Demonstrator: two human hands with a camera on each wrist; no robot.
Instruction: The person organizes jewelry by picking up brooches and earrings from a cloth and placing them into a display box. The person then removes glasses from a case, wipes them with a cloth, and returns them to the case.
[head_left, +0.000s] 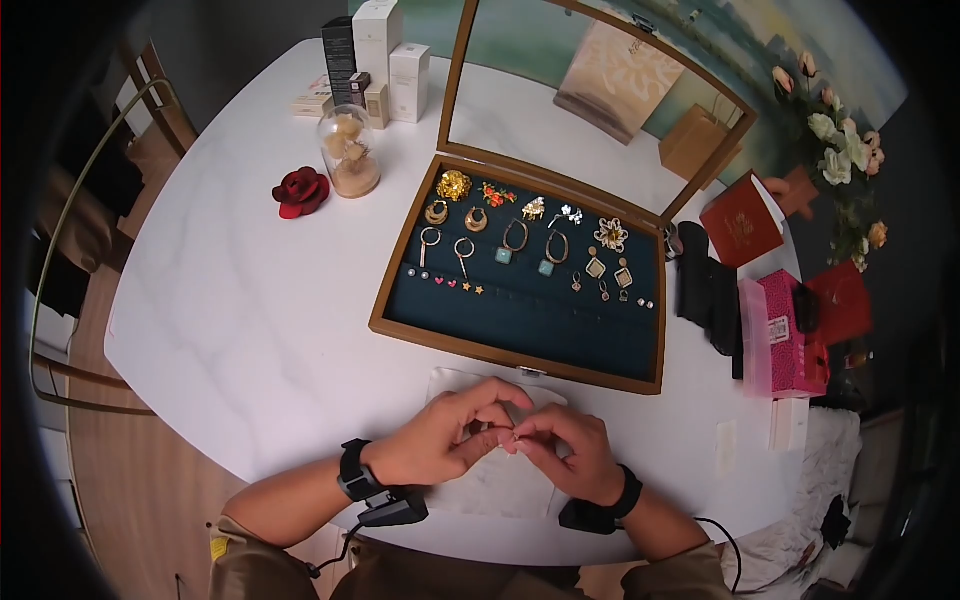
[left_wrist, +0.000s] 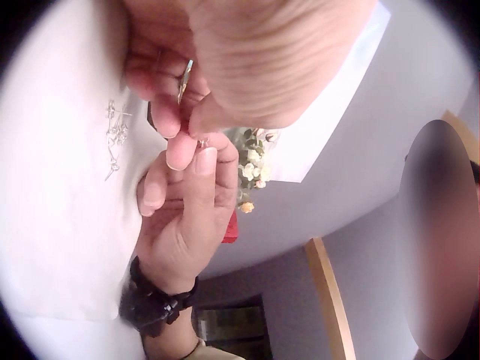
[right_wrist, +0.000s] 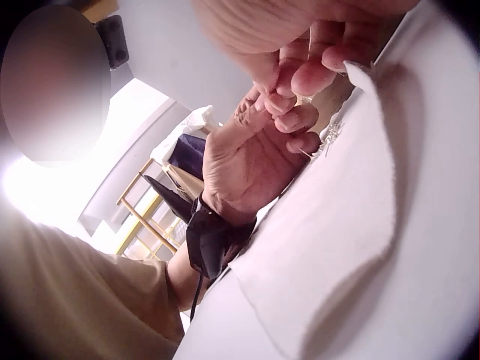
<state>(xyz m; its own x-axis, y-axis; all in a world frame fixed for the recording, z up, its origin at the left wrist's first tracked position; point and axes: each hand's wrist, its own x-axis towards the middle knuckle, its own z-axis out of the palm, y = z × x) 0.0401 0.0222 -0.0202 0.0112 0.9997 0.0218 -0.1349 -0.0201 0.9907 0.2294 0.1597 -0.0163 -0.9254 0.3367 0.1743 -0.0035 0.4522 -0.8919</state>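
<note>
Over a white cloth (head_left: 500,492), my left hand (head_left: 440,432) and right hand (head_left: 575,455) meet at their fingertips. Between them both hands pinch a tiny shiny earring (left_wrist: 202,142), mostly covered by the fingertips. A thin silvery piece (left_wrist: 185,81) also shows among the curled fingers of the left hand in the left wrist view. Several small clear stud earrings (left_wrist: 115,135) lie on the cloth beside the hands. Just beyond stands a wooden jewelry box (head_left: 515,355), its glass lid raised, with rows of earrings (head_left: 515,238) on a dark green lining.
Left of the box are a red fabric rose (head_left: 300,192), a glass dome (head_left: 350,155) and several cosmetic boxes (head_left: 408,85). On the right stand a red card (head_left: 742,222), black cases (head_left: 710,300), a pink box (head_left: 785,335) and a vase of flowers (head_left: 845,150).
</note>
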